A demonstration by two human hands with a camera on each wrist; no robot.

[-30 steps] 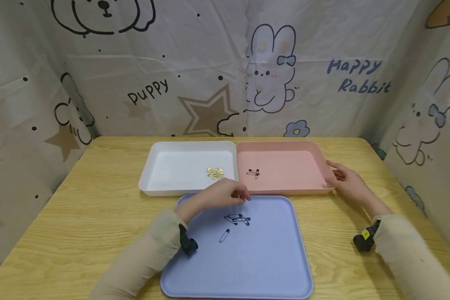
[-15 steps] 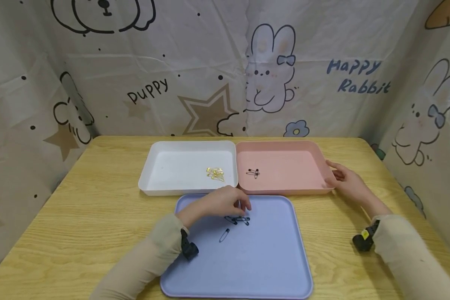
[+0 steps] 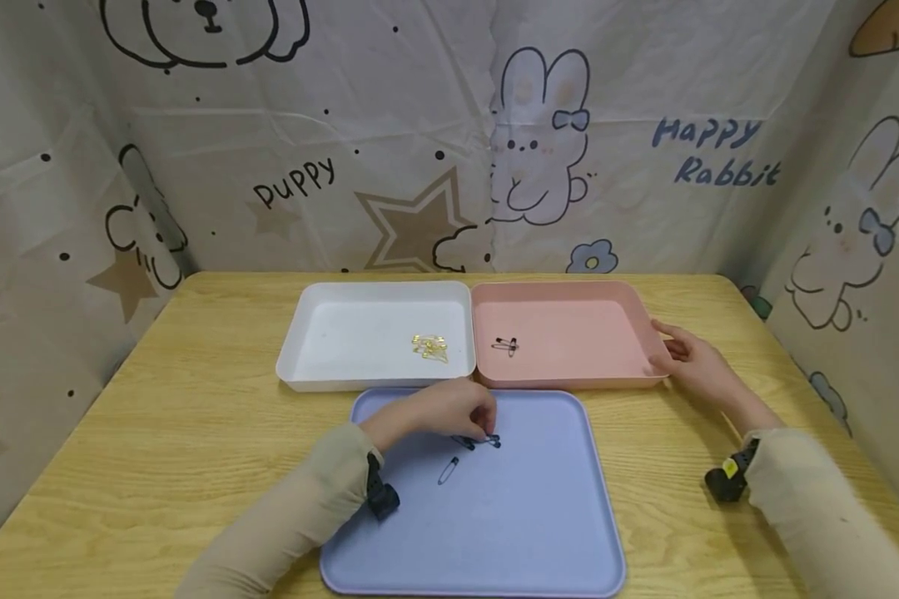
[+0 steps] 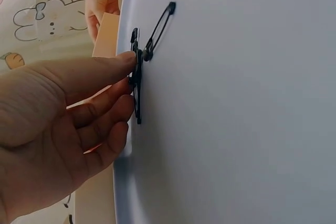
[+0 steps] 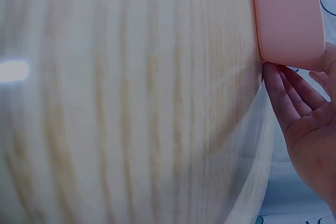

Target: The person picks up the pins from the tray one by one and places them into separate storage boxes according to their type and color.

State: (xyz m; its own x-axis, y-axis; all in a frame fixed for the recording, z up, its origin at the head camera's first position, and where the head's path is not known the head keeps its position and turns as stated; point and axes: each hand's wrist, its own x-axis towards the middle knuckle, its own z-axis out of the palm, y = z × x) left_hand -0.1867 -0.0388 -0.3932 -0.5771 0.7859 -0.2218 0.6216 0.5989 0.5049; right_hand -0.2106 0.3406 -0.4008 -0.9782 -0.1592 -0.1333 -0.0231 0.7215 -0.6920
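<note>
Black safety pins lie in a small cluster on the blue tray. My left hand is over them and partly hides them. In the left wrist view, the thumb and fingers pinch at the middle of the black pins, the index fingertip being hidden. One more black safety pin lies apart, nearer the tray's front. At the far right, my right hand holds the side of the pink tray, thumb at the rim and fingers against the outer wall. A few black safety pins lie inside that tray.
A white tray adjoins the pink one on its left, with several gold safety pins inside. Both stand right behind the blue tray on a wooden table. A printed cloth encloses the back and sides.
My left hand has come down from the blue tray's back edge onto the black safety pins, its fingers closing together there. The right hand stays on the pink tray.
</note>
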